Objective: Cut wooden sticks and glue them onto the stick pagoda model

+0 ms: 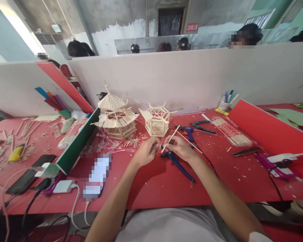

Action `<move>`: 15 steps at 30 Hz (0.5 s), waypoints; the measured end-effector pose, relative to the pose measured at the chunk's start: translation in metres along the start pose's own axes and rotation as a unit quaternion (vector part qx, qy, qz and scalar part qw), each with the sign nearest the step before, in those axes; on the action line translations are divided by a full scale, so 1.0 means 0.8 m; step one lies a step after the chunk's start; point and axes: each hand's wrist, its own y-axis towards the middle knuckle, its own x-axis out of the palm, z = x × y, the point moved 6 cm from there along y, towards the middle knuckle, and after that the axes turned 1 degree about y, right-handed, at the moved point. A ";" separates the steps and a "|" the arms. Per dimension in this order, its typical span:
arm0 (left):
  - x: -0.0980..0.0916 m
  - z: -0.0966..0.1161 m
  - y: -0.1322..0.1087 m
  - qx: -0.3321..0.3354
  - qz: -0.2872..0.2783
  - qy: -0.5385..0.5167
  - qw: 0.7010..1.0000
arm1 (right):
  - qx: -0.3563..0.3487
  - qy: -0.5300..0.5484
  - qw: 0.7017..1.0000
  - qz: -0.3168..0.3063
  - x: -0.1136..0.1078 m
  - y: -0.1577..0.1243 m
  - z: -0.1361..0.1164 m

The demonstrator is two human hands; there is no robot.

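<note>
My left hand (146,150) and my right hand (179,147) meet over the red table (217,181), fingers pinched together. My right hand holds a thin wooden stick (170,138) that slants up to the right. My left hand's fingertips are closed at the stick's lower end; what they pinch is too small to see. Blue-handled cutters (178,163) lie just under my hands. Behind them stand a small six-sided stick frame (156,120) and a taller stick pagoda (115,115).
A blue glue gun (189,131), green pliers (201,125) and a bag of sticks (229,131) lie to the right. A phone (96,175), charger (63,186) and cables sit front left. A green divider (75,144) and red divider (265,131) bound the space. Other people sit beyond the partition.
</note>
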 end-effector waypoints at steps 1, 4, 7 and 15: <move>-0.004 0.001 0.001 -0.001 0.014 0.002 1.000 | 0.001 0.005 1.000 -0.001 0.000 0.000 0.000; -0.010 0.006 0.001 -0.013 0.004 -0.022 1.000 | -0.007 0.028 1.000 0.001 -0.001 -0.001 -0.004; -0.007 0.008 -0.001 -0.032 -0.028 -0.036 0.998 | -0.012 0.048 0.999 0.024 -0.005 0.000 -0.007; -0.004 0.005 -0.001 -0.043 -0.026 -0.030 0.998 | 0.011 0.070 0.995 0.068 -0.013 0.001 -0.001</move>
